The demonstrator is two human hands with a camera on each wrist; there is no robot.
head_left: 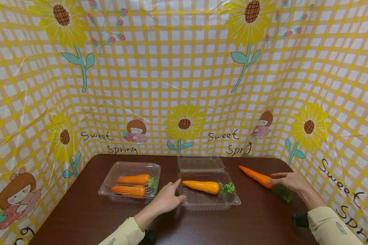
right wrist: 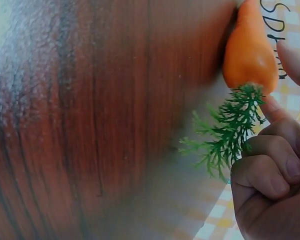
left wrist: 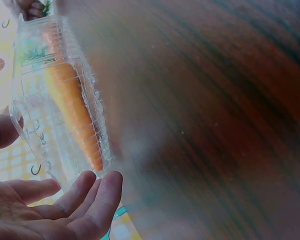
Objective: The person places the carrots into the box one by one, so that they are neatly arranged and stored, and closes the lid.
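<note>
My left hand (head_left: pixel 167 198) is at the left side of a clear plastic clamshell box (head_left: pixel 209 200), its fingertips right at the rim and thumb near the front corner. The box's lid (head_left: pixel 200 163) is folded back behind it. Inside lies an orange carrot (head_left: pixel 201 186) with a green leafy top (head_left: pixel 228 188), pointing left. To the right, my right hand (head_left: pixel 289 183) holds another carrot (head_left: pixel 254 176) by its thick end, between thumb and index finger. In the right wrist view, its green leaves (right wrist: pixel 225 127) hang beside the curled fingers (right wrist: pixel 262 182).
A second clear box (head_left: pixel 105 191), with its lid down, stands at the left and holds two carrots (head_left: pixel 133 179). The boxes stand on a dark brown table (head_left: pixel 199 226). A checked cloth (head_left: pixel 159 88) with sunflowers rises behind and at both sides.
</note>
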